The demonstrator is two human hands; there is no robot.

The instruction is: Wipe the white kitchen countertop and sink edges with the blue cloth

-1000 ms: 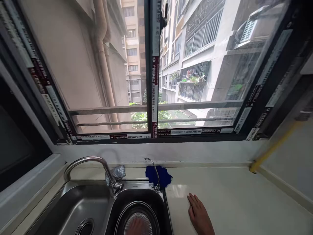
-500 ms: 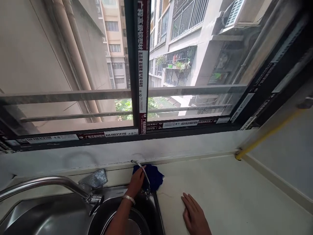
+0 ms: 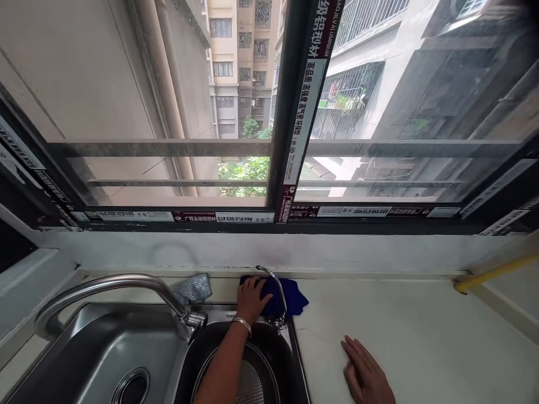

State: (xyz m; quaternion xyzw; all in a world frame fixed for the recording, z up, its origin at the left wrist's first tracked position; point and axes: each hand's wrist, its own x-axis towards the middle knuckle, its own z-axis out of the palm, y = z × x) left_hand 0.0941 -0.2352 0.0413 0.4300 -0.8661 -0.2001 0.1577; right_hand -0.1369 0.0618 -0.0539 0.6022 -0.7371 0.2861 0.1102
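Observation:
A dark blue cloth (image 3: 290,295) lies bunched on the counter behind the sink, around the foot of a thin curved tap (image 3: 278,283). My left hand (image 3: 251,300) is on the left part of this cloth, its fingers curled over and gripping it, the thumb pointing right. A bracelet circles that wrist, and the forearm crosses above the right sink bowl (image 3: 290,365). Some way to the right, my right hand (image 3: 365,370) rests on the pale countertop (image 3: 421,331) with fingers stretched out and nothing held.
A large curved faucet (image 3: 126,279) arches over the left sink bowl (image 3: 122,345). Beside its base lies a silvery grey cloth (image 3: 192,289). A round perforated strainer (image 3: 250,381) sits in the right bowl. Behind stands a dark-framed window (image 3: 223,217); a yellow pipe (image 3: 501,275) runs at right.
My left hand has shifted left from the thin tap, drawing the cloth's left side along. The view has turned left, showing more of the sink. My right hand stays on the counter.

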